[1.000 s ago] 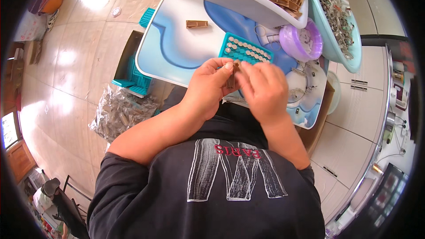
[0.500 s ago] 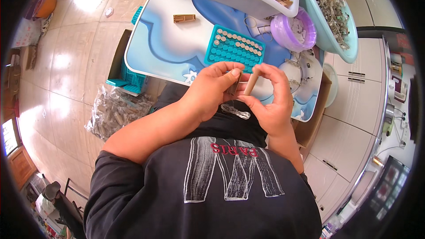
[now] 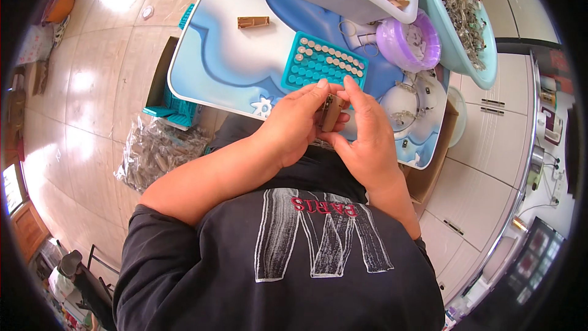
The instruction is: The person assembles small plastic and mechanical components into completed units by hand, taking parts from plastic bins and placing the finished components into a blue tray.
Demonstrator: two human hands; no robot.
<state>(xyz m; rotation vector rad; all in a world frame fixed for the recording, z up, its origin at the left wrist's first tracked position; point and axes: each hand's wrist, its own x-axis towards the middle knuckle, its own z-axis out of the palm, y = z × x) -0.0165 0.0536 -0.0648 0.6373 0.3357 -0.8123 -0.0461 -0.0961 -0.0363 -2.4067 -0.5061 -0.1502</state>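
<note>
The case (image 3: 332,114) is sitting between both hands, seemingly part-assembled, its final closing not showing. The left hand (image 3: 293,115) is pinching its left side in a finger-and-thumb grip, while the right hand (image 3: 371,133) is curving around its right, contact unclear. Beyond, the tray (image 3: 286,81) is holding caps (image 3: 337,61) in some slots, and an unhandled second case (image 3: 253,22) is lying on the desk (image 3: 211,55).

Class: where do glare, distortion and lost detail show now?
Head view: white glare on tiled floor, upper left; head view: fisheye curves the cabinets at right, upper corners black; head view: brown part in left hand too small for detail.
</note>
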